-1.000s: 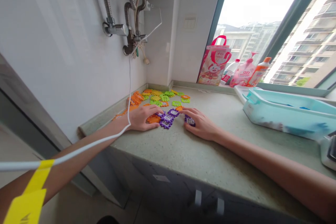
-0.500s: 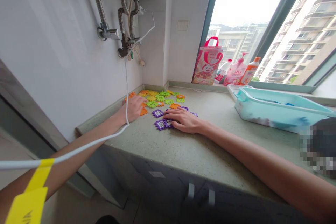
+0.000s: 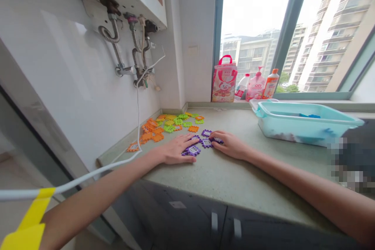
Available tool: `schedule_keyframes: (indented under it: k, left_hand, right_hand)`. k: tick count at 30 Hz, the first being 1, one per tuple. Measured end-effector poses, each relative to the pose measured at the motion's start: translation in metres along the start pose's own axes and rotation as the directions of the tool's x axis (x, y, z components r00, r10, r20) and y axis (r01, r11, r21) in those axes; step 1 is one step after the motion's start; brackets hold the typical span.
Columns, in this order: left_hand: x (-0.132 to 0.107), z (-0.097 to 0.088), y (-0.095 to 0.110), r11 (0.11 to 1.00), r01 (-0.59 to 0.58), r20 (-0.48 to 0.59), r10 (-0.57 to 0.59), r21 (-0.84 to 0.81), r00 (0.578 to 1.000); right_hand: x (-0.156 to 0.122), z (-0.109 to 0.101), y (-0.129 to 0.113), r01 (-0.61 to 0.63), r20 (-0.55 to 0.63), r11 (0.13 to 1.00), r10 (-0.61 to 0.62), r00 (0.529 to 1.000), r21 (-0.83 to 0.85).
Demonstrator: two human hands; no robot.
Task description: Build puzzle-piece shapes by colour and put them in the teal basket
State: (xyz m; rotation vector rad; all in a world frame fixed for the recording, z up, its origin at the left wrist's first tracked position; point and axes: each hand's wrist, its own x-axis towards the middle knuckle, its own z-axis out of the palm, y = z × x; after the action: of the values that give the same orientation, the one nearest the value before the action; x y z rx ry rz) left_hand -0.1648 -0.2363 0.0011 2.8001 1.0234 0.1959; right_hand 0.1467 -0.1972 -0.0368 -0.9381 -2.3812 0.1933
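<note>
My left hand [image 3: 177, 150] lies flat, fingers stretched out and thumb apart, over purple notched building tiles [image 3: 193, 150] with white window grids. Its fingertips touch the tiles and cover some of them. To its right, my right hand [image 3: 231, 145] curls thumb and fingers around a purple tile [image 3: 217, 140], partly hidden beneath them. Between the hands lie more purple tiles [image 3: 206, 143], flat on the counter. Behind my left hand are an orange tile pile [image 3: 150, 127], green tiles [image 3: 178, 121] and yellow tiles [image 3: 169, 117].
A light-blue plastic bin [image 3: 299, 127] with dark blue pieces stands on the counter [image 3: 234, 172] at right. A white cable [image 3: 138, 117] hangs before the left wall and crosses my left forearm. A pink bag [image 3: 224, 84] and bottles [image 3: 256, 86] line the windowsill.
My left hand has moved right from the orange tiles to the purple ones. My right hand has shifted right, uncovering several purple tiles. The view has tilted up.
</note>
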Motion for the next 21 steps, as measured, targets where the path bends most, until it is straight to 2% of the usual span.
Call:
schedule_keyframes:
  k: [3, 5, 8, 11, 13, 15, 21]
  left_hand:
    - [0.023, 0.003, 0.017, 0.989, -0.130, -0.010, 0.129, -0.074, 0.992]
    - [0.042, 0.005, 0.024, 0.968, -0.206, -0.010, 0.207, -0.144, 0.978]
    - [0.073, 0.007, 0.027, 0.921, -0.305, -0.021, 0.309, -0.242, 0.951]
    - [0.095, 0.008, 0.021, 0.902, -0.349, -0.131, 0.326, -0.254, 0.936]
    - [0.099, 0.007, 0.014, 0.921, -0.335, -0.213, 0.292, -0.200, 0.932]
    - [0.094, 0.004, 0.005, 0.943, -0.306, -0.237, 0.270, -0.132, 0.933]
    - [0.081, -0.008, -0.020, 0.961, -0.265, -0.154, 0.252, -0.075, 0.956]
  right_hand:
    - [-0.033, -0.022, -0.003, -0.019, -0.004, 0.999, 0.019, 1.000, 0.030]
    - [-0.043, -0.038, -0.004, -0.027, 0.033, 0.998, 0.025, 0.999, 0.056]
    - [-0.042, -0.058, -0.004, -0.043, 0.116, 0.998, 0.038, 0.993, 0.043]
    - [-0.037, -0.069, 0.000, -0.068, 0.081, 0.997, 0.071, 0.994, -0.042]
    - [-0.037, -0.075, 0.006, -0.090, 0.077, 0.993, 0.096, 0.992, -0.078]
    - [-0.041, -0.082, 0.011, -0.107, 0.107, 0.991, 0.115, 0.988, -0.074]
    - [-0.052, -0.101, 0.022, -0.149, 0.288, 0.989, 0.141, 0.947, 0.006]
